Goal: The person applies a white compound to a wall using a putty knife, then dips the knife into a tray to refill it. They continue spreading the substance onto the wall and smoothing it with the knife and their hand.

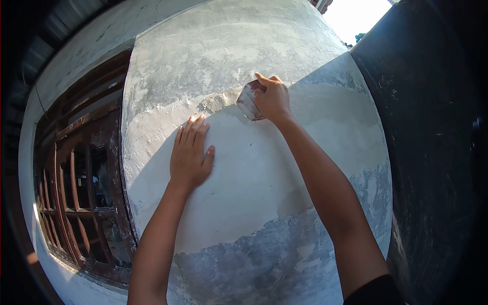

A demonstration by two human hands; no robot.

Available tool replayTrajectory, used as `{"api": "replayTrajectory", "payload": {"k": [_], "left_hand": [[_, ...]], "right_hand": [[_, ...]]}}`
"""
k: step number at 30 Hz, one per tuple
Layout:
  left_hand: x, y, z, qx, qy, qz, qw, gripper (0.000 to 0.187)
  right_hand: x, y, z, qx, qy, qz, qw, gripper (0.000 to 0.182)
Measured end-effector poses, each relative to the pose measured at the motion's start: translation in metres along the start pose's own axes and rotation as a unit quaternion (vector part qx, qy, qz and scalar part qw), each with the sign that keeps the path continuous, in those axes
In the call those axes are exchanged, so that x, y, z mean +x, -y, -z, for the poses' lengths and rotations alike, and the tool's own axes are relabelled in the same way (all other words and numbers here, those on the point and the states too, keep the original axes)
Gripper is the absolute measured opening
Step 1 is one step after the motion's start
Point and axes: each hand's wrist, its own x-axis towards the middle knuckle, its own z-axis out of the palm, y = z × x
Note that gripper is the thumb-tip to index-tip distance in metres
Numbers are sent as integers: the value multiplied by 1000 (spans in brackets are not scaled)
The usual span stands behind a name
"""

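My right hand grips a scraper, a flat putty-smeared blade with a reddish part under my fingers, held against the wall. Just left of the blade, a rough ridge of thick putty clings to the surface. My left hand lies flat on the pale smoothed band, its fingers stretched upward and the thumb apart. Below that band the wall shows patchy grey, and above it lies a streaked, uneven coat.
A brown wooden window frame with barred panes is set in the wall to the left. On the right rises a dark wall or panel in shadow. Bright sky shows at the upper right, and a shadow edge crosses the plaster.
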Motion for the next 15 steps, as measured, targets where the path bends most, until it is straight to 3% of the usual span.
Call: {"api": "replayTrajectory", "payload": {"k": [1, 3, 6, 8, 10, 12, 14, 15], "left_hand": [[1, 0, 0, 1, 0, -3, 1000, 48], [-1, 1, -2, -8, 6, 12, 1000, 50], [1, 6, -6, -42, -9, 27, 999, 55], [5, 0, -7, -57, -25, 39, 997, 58], [12, -7, -9, -69, -36, 44, 996, 60], [22, -21, -17, -81, -83, 50, 992, 62], [25, -32, -24, -88, -93, 67, 990, 62], [24, -36, -26, -71, -95, 56, 991, 62]], "right_hand": [[3, -7, 10, 1, -3, -1, 1000, 47], [13, -22, 37, -49, -86, -131, 986, 45], [16, -25, 41, -3, -131, -74, 989, 43], [9, -7, 23, 8, -90, 0, 996, 45], [2, 1, 15, 0, 14, -6, 1000, 47], [14, -19, 20, -57, -20, -12, 998, 48], [28, -34, 42, -46, -94, -128, 986, 48], [29, -34, 46, -31, -132, -124, 983, 47]]}}
